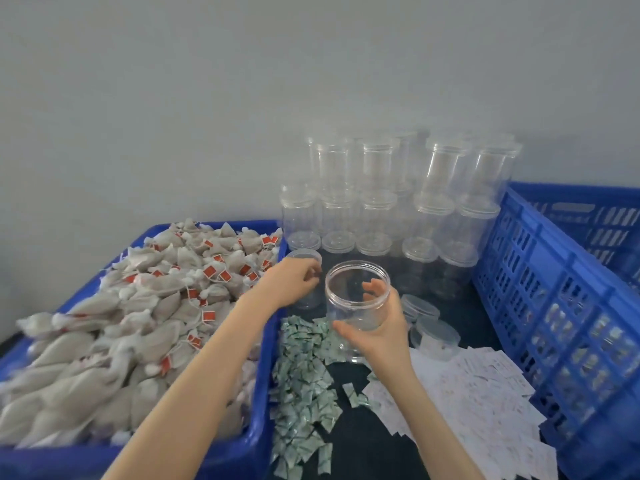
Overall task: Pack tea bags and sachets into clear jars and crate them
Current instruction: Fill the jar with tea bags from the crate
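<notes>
Right now my right hand (377,327) grips the open clear jar (356,299), upright over the green sachets (304,386) on the dark table (374,455). My left hand (294,282) has fingers curled on a lidded jar (306,271) just beside the blue tub (263,375) of tea bags (114,327). Blue crate (554,306) sits right.

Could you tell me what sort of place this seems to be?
Probably a small packing station for tea goods. A blue tub is heaped with tea bags, stacks of lidded clear jars stand against the wall, and a slatted blue crate waits on the right.
</notes>
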A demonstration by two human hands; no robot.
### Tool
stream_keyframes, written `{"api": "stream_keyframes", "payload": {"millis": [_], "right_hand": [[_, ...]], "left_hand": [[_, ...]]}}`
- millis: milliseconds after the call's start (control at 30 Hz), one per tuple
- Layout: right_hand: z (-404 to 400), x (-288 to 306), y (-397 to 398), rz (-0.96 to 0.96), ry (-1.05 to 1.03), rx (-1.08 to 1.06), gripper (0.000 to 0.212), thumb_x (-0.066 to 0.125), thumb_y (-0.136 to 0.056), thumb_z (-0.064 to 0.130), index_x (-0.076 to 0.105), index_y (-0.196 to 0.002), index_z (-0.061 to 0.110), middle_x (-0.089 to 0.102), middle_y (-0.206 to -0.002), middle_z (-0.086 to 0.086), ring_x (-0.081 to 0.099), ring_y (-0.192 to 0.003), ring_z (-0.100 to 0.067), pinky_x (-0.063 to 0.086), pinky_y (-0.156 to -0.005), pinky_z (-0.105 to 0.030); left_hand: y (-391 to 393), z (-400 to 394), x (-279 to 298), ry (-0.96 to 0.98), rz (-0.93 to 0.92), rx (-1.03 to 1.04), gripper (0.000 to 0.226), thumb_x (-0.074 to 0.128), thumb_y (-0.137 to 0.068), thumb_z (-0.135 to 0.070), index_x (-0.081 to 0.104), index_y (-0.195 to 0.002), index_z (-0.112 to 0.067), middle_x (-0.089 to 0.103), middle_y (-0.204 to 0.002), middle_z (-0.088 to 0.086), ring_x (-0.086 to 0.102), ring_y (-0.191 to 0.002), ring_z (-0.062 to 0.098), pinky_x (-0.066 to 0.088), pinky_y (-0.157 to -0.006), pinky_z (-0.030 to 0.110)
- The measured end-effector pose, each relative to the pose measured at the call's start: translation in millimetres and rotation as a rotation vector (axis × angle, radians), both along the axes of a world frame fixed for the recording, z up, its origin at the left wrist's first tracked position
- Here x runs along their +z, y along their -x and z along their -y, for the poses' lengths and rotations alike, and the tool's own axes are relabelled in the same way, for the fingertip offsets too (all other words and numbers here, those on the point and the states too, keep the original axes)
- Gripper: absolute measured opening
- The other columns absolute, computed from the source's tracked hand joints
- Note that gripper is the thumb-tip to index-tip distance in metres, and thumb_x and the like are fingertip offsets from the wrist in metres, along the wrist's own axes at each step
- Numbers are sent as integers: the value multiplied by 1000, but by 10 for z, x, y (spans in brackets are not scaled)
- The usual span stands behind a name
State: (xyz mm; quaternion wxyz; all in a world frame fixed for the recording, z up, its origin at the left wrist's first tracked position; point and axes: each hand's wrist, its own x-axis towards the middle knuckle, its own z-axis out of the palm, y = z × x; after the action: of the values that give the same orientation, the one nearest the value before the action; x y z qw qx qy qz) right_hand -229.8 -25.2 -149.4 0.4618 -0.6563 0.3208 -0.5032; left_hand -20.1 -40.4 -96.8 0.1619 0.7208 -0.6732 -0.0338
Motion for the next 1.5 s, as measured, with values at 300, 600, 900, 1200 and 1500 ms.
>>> {"api": "stream_keyframes", "payload": {"millis": [300,600,900,1200,1500], "right_hand": [[-296,-113,-380,-69,-41,116,86,88,-55,35,44,-128,39,54,-132,17,51,-123,0,39,-88,-6],[-406,-244,-520,-113,-82,145,81,95,-62,16,46,-124,37,55,-130,12,52,-121,-5,39,-86,-7],[-451,-273,-538,-118,-147,202,88,92,-59,25,46,-134,26,54,-134,7,51,-126,-12,40,-98,-23],[-443,-296,-585,-142,-177,186,84,94,-64,17,44,-129,35,54,-136,8,51,-127,-12,42,-109,-37],[-381,-343,-610,-159,-185,180,87,95,-63,21,45,-134,30,54,-135,9,51,-127,-11,42,-106,-34]], "left_hand": [[-651,-596,-436,-185,118,344,29,59,-92,-20,59,-120,-17,63,-120,4,62,-103,21,51,-79,31],[-721,-622,-616,-171,392,353,42,61,-90,-19,51,-130,-16,58,-123,8,57,-113,28,46,-91,39],[-663,-596,-643,-31,401,387,17,52,-94,-21,65,-105,-17,67,-106,3,60,-101,23,44,-85,33],[-700,-691,-419,197,-373,507,6,61,-89,-23,65,-92,-22,66,-86,-7,61,-77,9,48,-65,22],[-528,-853,44,550,-828,191,23,64,-90,-11,65,-84,-33,69,-77,-22,63,-75,-9,47,-65,7]]}}
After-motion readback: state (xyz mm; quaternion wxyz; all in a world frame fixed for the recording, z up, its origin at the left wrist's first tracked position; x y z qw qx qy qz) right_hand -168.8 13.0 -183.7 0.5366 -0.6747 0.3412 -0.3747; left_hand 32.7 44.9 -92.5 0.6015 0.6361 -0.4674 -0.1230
